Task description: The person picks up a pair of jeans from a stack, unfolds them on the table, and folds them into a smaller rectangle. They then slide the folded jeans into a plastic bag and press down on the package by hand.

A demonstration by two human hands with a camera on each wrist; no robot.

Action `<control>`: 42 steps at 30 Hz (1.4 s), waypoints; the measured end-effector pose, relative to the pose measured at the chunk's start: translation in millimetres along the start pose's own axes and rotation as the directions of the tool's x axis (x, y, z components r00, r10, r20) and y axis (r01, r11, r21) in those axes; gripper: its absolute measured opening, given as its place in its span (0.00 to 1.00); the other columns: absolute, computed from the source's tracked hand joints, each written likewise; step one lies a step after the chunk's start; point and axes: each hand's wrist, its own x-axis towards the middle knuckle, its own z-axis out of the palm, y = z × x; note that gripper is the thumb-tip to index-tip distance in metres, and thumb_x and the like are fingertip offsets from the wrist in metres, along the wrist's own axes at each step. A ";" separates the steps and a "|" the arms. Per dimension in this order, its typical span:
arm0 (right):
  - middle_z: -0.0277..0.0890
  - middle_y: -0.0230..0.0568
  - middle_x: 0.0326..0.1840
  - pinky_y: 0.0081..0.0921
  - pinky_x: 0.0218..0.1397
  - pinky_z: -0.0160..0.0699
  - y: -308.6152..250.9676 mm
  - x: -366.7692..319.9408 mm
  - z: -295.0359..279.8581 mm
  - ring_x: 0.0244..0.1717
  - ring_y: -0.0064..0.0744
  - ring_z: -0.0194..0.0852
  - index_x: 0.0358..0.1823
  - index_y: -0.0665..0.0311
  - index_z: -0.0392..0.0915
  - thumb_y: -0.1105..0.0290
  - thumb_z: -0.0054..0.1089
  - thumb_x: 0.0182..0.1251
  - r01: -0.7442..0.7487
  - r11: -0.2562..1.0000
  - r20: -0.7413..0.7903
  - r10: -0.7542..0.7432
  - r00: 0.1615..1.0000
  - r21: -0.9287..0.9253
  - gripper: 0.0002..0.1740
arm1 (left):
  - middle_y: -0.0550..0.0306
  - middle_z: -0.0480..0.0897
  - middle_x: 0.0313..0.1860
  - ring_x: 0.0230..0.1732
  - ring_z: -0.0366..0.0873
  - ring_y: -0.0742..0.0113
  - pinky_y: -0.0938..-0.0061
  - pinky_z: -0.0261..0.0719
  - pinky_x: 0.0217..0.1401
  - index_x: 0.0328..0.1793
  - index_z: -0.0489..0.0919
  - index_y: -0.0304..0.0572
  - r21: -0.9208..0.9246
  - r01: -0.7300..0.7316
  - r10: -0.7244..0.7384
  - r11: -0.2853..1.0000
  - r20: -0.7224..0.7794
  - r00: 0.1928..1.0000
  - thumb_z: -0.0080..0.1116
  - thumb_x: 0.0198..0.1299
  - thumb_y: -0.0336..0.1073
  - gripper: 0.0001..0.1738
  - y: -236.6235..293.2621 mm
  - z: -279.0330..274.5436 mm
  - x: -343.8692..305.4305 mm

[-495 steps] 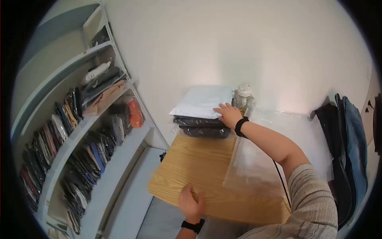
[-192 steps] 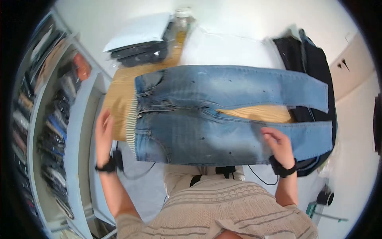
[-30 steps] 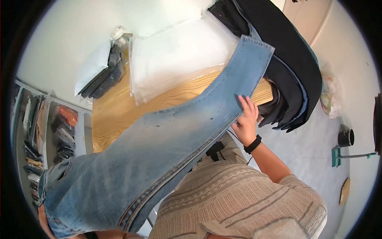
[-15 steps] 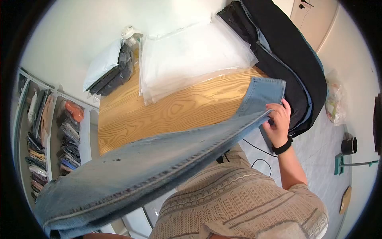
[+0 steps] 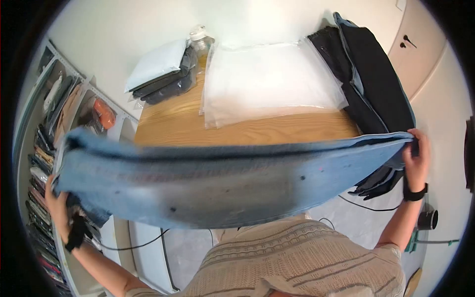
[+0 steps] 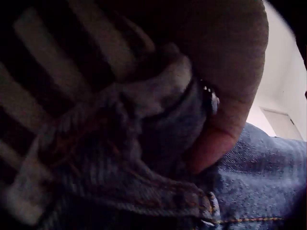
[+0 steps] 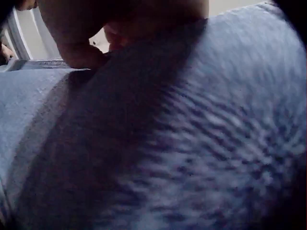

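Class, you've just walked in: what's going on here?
A person holds blue jeans out sideways near a wooden table, left hand at the waist, right hand at the leg end. Translucent plastic bags lie on the table beside a bottle and a stack of packages; dark trousers drape over its right end.

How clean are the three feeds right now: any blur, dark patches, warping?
Head: rounded black borders, shelves bowed, jeans partly blurred; left wrist: very dark, left hand mostly shadowed; right wrist: jeans soft and grainy, broad shadow across them, right hand dim.
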 end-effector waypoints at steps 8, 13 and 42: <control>0.66 0.58 0.22 0.39 0.32 0.66 53.9 94.2 42.4 0.25 0.51 0.68 0.27 0.73 0.69 0.73 0.50 0.42 -0.097 0.995 0.473 0.084 0.877 0.003 0.10 | 0.52 0.80 0.24 0.30 0.76 0.64 0.71 0.73 0.34 0.40 0.80 0.27 -0.066 0.045 0.003 0.997 0.601 0.799 0.61 0.34 0.31 0.22 36.3 204.2 62.0; 0.77 0.56 0.30 0.37 0.41 0.75 95.5 95.5 113.4 0.36 0.53 0.77 0.31 0.71 0.76 0.66 0.63 0.48 -0.094 0.994 0.561 0.109 0.821 -0.055 0.14 | 0.43 0.83 0.35 0.41 0.81 0.54 0.67 0.77 0.45 0.50 0.80 0.37 0.117 -0.195 0.052 0.974 0.720 0.692 0.65 0.35 0.34 0.29 39.7 308.9 84.8; 0.68 0.23 0.28 0.19 0.39 0.64 122.0 -6.9 88.4 0.33 0.17 0.63 0.38 0.68 0.76 0.63 0.57 0.68 -0.630 0.585 0.237 0.609 0.757 0.510 0.12 | 0.50 0.68 0.68 0.72 0.58 0.47 0.50 0.46 0.74 0.60 0.76 0.43 -0.011 -0.340 0.314 0.940 0.413 0.855 0.60 0.53 0.28 0.25 64.1 322.4 -163.1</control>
